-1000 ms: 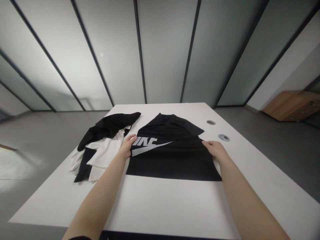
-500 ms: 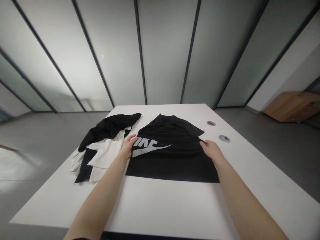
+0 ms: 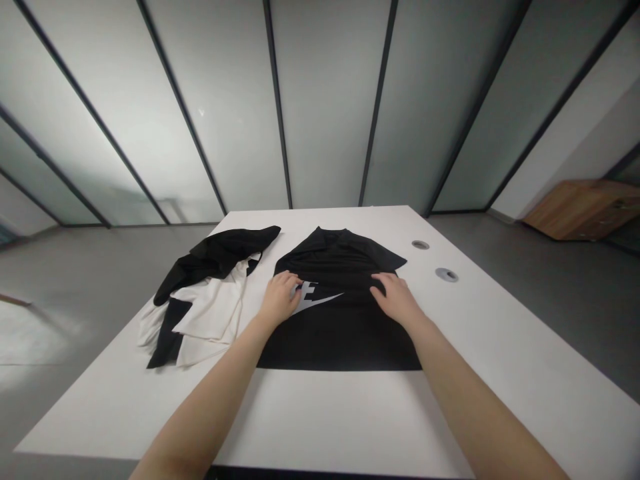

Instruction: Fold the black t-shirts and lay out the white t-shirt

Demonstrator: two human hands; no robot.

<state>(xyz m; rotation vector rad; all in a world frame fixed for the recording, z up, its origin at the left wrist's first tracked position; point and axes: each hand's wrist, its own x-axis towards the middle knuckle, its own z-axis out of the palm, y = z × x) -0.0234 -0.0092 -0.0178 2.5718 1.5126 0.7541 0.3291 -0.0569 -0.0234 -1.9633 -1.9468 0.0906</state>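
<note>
A black T-shirt [image 3: 340, 327] with a white logo lies flat in the middle of the white table [image 3: 320, 420], collar pointing away from me. My left hand [image 3: 280, 299] rests palm down on the shirt's chest, covering the left part of the logo, fingers stretched out. My right hand [image 3: 397, 297] lies flat on the shirt to the right of the logo, fingers also spread. Neither hand holds anything.
A crumpled black and white garment [image 3: 203, 293] lies on the table's left side. Two round cable grommets [image 3: 440, 267] sit in the tabletop at the right. Glass wall panels stand behind the table. A wooden cabinet [image 3: 580, 210] stands at the far right.
Both hands slid inward from the shirt's side edges onto its chest. The left hand now covers part of the logo, and the shirt looks narrower at its sides.
</note>
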